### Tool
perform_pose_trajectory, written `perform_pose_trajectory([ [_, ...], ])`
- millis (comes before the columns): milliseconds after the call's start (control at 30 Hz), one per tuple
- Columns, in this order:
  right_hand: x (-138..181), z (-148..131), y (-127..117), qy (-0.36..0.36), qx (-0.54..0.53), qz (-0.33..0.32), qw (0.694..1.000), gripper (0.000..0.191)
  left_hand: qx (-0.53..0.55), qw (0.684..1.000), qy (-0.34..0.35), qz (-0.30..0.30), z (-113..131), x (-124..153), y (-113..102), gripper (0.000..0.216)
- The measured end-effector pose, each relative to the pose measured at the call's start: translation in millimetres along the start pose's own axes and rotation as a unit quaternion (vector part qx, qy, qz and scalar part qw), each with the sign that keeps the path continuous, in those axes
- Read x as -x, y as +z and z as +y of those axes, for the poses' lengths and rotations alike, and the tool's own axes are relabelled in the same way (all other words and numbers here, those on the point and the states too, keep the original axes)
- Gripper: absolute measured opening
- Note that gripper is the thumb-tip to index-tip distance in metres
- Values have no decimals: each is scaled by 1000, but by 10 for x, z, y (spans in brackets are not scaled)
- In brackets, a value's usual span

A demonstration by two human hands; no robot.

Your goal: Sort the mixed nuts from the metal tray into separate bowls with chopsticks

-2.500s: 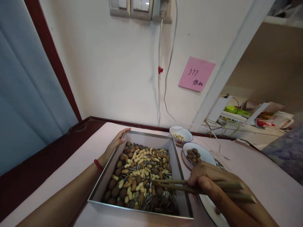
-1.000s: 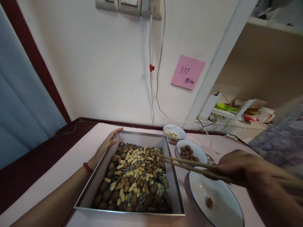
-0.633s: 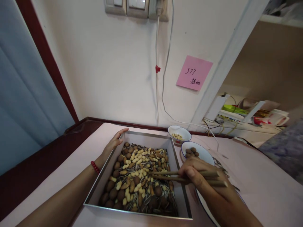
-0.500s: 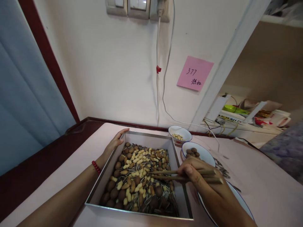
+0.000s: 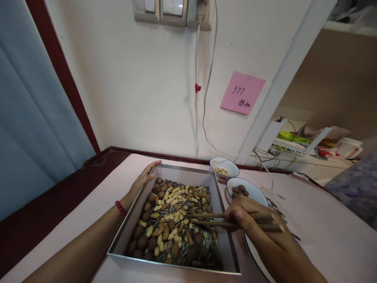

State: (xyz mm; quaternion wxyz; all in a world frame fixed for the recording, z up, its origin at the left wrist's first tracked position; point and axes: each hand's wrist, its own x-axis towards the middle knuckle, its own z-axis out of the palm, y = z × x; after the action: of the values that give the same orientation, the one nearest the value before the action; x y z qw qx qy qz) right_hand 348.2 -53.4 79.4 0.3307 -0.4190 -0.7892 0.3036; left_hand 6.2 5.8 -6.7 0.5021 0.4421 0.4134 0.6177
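Observation:
A shallow light-grey box (image 5: 129, 230) holds a mix of peanuts (image 5: 176, 191), round brown nuts (image 5: 143, 241), almonds and striped sunflower seeds. My left hand (image 5: 144, 179) grips its far left corner, fingers along the rim. In my right hand (image 5: 250, 220) is a pair of wooden chopsticks (image 5: 216, 224), reaching over the right wall. Their tips are slightly apart, low over the peanuts in the middle; I see nothing clearly pinched between them. Beyond the right hand, a white blue-rimmed dish (image 5: 256, 192) contains several round brown nuts, and a small bowl (image 5: 231, 167) contains peanuts.
Another blue-rimmed plate (image 5: 259, 261) lies partly under my right forearm. Sunflower seeds (image 5: 277, 210) show beside the dish, partly hidden by the hand. A white cable (image 5: 269, 177) runs down the wall onto the pink tabletop (image 5: 330, 228). Shelves with clutter stand at right.
My right hand and the chopsticks have shifted slightly to the right, the tips moving a little with them. My left hand stays at the box corner.

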Motion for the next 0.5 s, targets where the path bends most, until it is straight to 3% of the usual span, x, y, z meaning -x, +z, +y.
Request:
perform_pose_trajectory([
  [500, 50, -106, -50, -32, 4, 36, 999, 40, 9, 1000, -21, 1, -3, 5, -3, 63],
])
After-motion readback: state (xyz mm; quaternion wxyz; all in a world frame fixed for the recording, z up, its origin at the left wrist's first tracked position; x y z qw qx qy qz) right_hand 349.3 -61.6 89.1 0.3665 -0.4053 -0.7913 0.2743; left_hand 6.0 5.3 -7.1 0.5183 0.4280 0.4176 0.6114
